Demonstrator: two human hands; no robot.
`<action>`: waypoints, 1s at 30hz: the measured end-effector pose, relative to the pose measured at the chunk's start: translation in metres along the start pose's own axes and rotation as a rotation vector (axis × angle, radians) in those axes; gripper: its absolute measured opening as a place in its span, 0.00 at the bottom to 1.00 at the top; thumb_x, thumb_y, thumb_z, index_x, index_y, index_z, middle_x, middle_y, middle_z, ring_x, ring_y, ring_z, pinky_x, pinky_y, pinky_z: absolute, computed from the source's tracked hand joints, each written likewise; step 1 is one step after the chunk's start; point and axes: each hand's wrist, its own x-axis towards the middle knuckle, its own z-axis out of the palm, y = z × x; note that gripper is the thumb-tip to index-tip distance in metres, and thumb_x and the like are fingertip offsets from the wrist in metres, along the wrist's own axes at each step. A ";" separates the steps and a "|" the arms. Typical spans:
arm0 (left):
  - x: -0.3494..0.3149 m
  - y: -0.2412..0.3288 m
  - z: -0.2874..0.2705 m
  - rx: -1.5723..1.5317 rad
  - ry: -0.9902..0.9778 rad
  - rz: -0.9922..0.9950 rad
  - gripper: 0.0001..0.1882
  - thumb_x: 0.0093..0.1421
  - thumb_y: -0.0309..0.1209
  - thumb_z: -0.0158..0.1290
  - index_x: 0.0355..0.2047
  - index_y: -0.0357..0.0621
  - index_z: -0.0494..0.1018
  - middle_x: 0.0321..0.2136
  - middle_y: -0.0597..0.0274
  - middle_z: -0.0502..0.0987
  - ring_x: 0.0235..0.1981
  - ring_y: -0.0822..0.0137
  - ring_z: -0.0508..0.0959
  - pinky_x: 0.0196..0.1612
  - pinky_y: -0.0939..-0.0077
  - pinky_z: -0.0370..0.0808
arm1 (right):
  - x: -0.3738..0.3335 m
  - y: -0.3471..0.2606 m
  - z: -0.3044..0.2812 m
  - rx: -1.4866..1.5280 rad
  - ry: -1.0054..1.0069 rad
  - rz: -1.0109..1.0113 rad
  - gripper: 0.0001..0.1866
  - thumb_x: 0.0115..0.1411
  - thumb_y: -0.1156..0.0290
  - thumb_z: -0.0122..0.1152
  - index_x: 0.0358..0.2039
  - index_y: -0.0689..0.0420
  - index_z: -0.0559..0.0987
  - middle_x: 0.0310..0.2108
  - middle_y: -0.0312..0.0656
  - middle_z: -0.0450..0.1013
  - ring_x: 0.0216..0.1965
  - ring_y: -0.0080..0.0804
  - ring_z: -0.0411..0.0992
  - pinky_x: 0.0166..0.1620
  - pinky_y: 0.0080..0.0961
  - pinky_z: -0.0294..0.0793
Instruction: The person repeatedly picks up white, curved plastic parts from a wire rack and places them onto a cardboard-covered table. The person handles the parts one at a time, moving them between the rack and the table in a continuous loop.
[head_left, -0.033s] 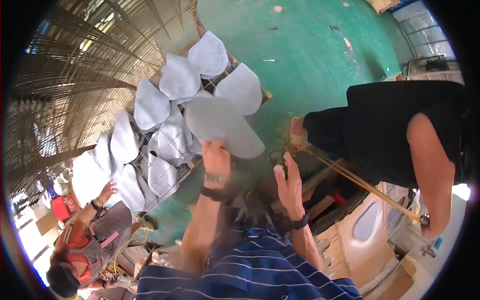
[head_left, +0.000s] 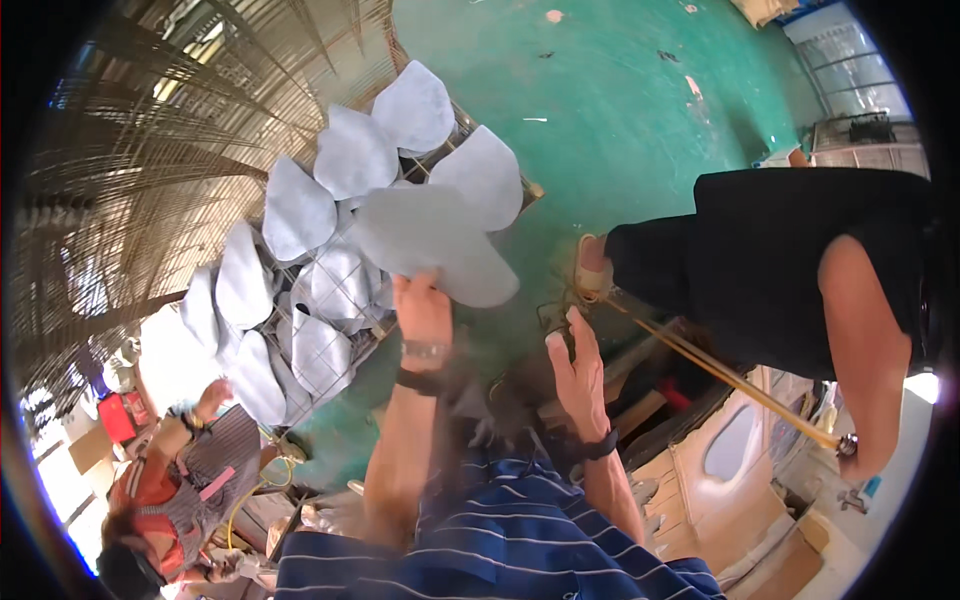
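My left hand [head_left: 424, 312] pinches the lower edge of a smooth grey sheet piece [head_left: 430, 240] with rounded lobes, its material unclear. This piece is held over a wire-mesh rack [head_left: 536, 191] and hides part of it. On the mesh lie several similar pale grey teardrop pieces, among them one at the far end [head_left: 414, 108] and one near the right corner [head_left: 482, 175]. Some overlap or stand tilted. My right hand [head_left: 578, 375] is raised to the right of the rack, thumb and fingers stretched out, holding nothing.
A wall of thin slats [head_left: 150, 190] rises at the left. At the lower left, another person [head_left: 150, 500] reaches toward the rack. A person in black [head_left: 800, 270] stands at the right, by a yellowish pole [head_left: 720, 373]. Cardboard and a bench [head_left: 700, 480] lie at the lower right, beyond green floor [head_left: 620, 120].
My left hand has moved slightly left and up with the grey piece. The hand of the person at the lower left has shifted a little downward. My right hand is almost still.
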 end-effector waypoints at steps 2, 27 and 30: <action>0.025 0.016 0.013 -0.051 0.108 0.035 0.21 0.59 0.17 0.49 0.53 0.44 0.70 0.46 0.60 0.75 0.45 0.66 0.76 0.42 0.73 0.77 | 0.004 0.008 0.006 -0.059 -0.052 0.037 0.35 0.69 0.54 0.58 0.64 0.71 0.66 0.62 0.64 0.66 0.63 0.61 0.65 0.65 0.46 0.63; 0.089 -0.223 -0.200 1.769 0.151 -0.384 0.23 0.61 0.39 0.54 0.55 0.45 0.75 0.49 0.51 0.79 0.52 0.49 0.78 0.55 0.60 0.74 | -0.127 0.154 -0.041 -0.270 -0.224 0.286 0.27 0.61 0.60 0.65 0.56 0.64 0.76 0.54 0.56 0.75 0.57 0.54 0.72 0.61 0.40 0.71; 0.031 -0.215 -0.190 1.178 0.438 -0.262 0.29 0.60 0.31 0.49 0.63 0.40 0.66 0.57 0.38 0.74 0.60 0.40 0.73 0.63 0.59 0.69 | -0.154 0.167 -0.069 -0.209 -0.205 0.268 0.25 0.60 0.61 0.65 0.54 0.64 0.78 0.51 0.55 0.78 0.54 0.52 0.75 0.58 0.40 0.73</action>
